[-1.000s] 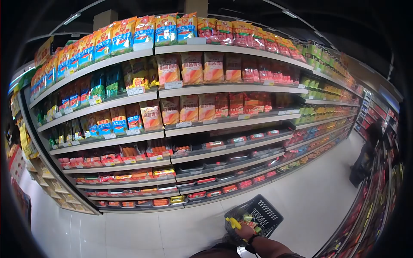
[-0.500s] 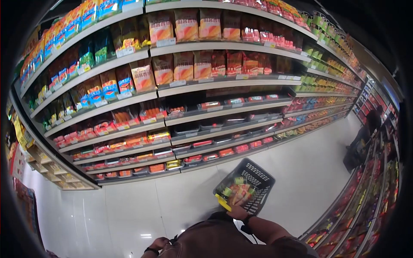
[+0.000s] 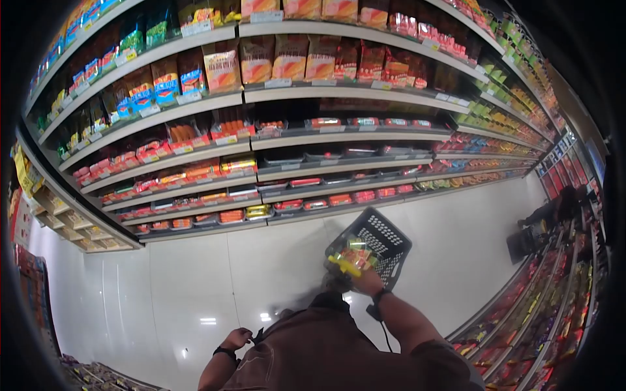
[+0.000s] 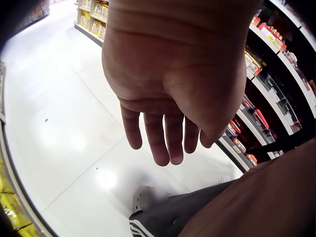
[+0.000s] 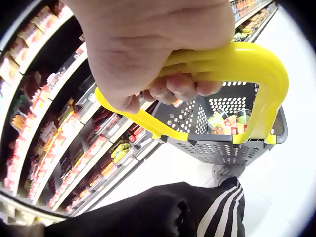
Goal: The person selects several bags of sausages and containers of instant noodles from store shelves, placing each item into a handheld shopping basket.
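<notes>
My right hand [image 5: 143, 49] grips the yellow handle [image 5: 274, 84] of a dark grey perforated shopping basket [image 5: 212, 150], its fingers curled round the bar. The basket hangs at my right side, above the pale floor. Several packaged goods [image 5: 229, 123] with green, red and yellow wrapping lie inside it. In the head view, the right hand [image 3: 368, 282] covers part of the handle. My left hand [image 4: 173, 84] hangs beside my body with loose, nearly straight fingers and nothing in them. Seen from the head, that left hand [image 3: 236, 339] is beside the brown top's hem.
A long shelf unit [image 3: 345, 135] with packaged sausages and bagged snacks stands ahead. Another row of shelves [image 3: 521, 306] runs along the right. Farther up the aisle on the right is a dark figure [image 3: 564, 205]. Pale tiled floor [image 3: 182, 287] lies between the shelves and me.
The head view has tilted down, so shelves and basket sit higher in it. My left arm and more of my body have come into sight. The right hand keeps hold of the basket's handle.
</notes>
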The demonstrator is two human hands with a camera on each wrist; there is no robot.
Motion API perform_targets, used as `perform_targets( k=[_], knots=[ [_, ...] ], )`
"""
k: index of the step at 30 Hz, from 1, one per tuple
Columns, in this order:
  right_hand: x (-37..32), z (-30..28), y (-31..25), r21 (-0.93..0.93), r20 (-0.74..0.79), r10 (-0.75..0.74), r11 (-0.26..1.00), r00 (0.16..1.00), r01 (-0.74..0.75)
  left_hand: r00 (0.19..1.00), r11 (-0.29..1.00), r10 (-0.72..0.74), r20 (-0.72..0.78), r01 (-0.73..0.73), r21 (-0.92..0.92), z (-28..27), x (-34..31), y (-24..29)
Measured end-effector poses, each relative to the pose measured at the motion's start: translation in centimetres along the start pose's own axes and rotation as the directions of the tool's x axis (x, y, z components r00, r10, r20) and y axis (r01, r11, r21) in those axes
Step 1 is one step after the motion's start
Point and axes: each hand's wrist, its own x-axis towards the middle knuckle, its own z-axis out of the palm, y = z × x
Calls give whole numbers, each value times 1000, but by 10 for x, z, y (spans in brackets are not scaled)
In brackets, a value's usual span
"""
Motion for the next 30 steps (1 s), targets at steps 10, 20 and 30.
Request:
perform_targets(
  k=[10,20,30],
  knots=[
    [3,-49,-27,71,-100,176,983,979,-169,999,998,-25,-37,27,60,4,-42,-19],
    [2,-52,-25,84,-49,179,981,983,-174,998,994,-46,46,41,106,2,-29,-48],
    [13,-51,-12,115,-87,175,980,981,-165,1000,994,0,-10,-1,-106,-6,-5,5]
  ],
)
